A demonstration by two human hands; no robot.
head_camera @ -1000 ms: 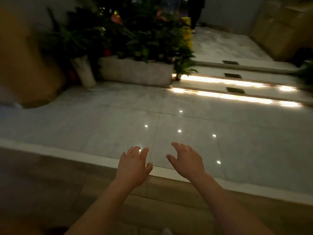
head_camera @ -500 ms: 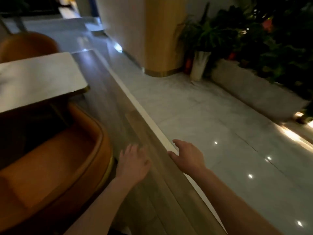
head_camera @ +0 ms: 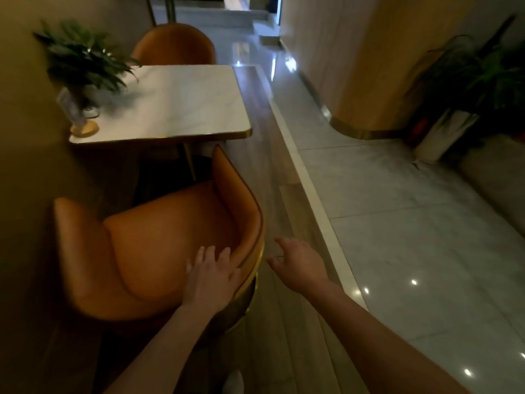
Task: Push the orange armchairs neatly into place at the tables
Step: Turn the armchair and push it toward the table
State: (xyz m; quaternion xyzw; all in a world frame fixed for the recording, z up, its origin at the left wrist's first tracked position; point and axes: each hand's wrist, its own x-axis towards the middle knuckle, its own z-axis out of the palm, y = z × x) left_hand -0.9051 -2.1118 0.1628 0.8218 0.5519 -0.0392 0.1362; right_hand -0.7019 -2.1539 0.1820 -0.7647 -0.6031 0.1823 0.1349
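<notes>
So the near orange leather armchair with the curved shell back and gold trim (head_camera: pixel 159 245) sat pulled back from the white marble-top square table with a gold edge (head_camera: pixel 176 103), angled a bit, its right arm tip just under the table's near edge. A second orange armchair (head_camera: pixel 173 46) was tucked in at the far side. The left hand (head_camera: pixel 211 275) was flat over the back rim of the near chair, fingers spread and loose, gripping nothing as far as I could tell. The right hand (head_camera: pixel 299 264) hung in the air just beside the chair's outer edge, fingers open and a bit curled, also empty.

Looked like the reach-and-grab step, with the push not started. My guess: the right hand needed to land on the backrest too, then both shove it forward and square it up, watching the small potted green plant (head_camera: pixel 82 66) on the tabletop didn't get rattled.
</notes>
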